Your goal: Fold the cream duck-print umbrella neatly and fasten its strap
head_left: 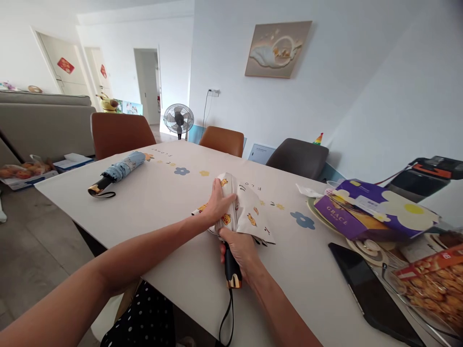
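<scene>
A cream folding umbrella [227,219] with small yellow-orange cartoon prints lies in front of me, its black handle with a gold end pointing toward me and a wrist strap hanging down. My left hand [217,205] is wrapped over the folded canopy from the left. Just below, my right hand [240,248] grips the umbrella where the canopy meets the handle. One loose flap of canopy [253,217] spreads out to the right. A second umbrella [125,166], blue and folded, rests on the left part of the table with its black and gold handle toward me.
The white table [173,212] has printed flowers. On its right are a black phone [372,294], a purple box [361,207], a snack bag [434,284] and plates. Chairs [121,135] stand along the far side, with a fan [179,119] behind.
</scene>
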A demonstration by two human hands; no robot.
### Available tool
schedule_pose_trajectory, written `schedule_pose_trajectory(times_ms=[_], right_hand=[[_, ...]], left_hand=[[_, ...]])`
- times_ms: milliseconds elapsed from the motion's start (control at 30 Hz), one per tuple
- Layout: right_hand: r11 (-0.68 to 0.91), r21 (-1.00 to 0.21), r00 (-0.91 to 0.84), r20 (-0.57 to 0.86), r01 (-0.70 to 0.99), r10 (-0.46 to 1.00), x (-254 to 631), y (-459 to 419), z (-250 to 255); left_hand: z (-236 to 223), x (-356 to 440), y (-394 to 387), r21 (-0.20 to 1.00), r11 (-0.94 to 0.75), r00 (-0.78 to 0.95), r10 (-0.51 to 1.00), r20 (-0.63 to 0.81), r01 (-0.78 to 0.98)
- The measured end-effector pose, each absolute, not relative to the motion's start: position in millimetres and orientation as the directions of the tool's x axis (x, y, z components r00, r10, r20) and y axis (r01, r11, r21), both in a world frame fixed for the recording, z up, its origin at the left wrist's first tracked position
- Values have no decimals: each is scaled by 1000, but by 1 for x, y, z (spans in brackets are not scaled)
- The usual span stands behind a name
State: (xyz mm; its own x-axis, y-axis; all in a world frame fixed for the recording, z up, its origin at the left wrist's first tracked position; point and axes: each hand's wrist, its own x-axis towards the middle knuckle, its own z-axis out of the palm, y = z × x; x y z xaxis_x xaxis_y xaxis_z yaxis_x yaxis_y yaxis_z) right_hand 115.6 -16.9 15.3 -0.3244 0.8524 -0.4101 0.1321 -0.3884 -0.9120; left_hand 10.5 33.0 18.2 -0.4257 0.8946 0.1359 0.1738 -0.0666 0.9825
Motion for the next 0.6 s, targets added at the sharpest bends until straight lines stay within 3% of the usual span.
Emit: schedule_pose_trajectory(times_ms=[100, 267, 467, 600], right_hand=[[-411, -900, -356, -435, 146, 827, 115, -19, 14], [-398, -904, -333, -427, 157, 840, 111, -24, 14], [-377, -925, -301, -375, 52, 877, 111, -24, 20], [-369, -930, -329, -348, 0, 878, 114, -23, 21]], left_hand=[[20, 3, 37, 992, -30, -382, 924, -20, -124], [14, -2, 40, 911, 93, -276, 936, -218, -403], [16, 12, 26, 696, 149, -120, 939, -322, -702], [19, 17, 22, 533, 268, 97, 940, -327, -803]])
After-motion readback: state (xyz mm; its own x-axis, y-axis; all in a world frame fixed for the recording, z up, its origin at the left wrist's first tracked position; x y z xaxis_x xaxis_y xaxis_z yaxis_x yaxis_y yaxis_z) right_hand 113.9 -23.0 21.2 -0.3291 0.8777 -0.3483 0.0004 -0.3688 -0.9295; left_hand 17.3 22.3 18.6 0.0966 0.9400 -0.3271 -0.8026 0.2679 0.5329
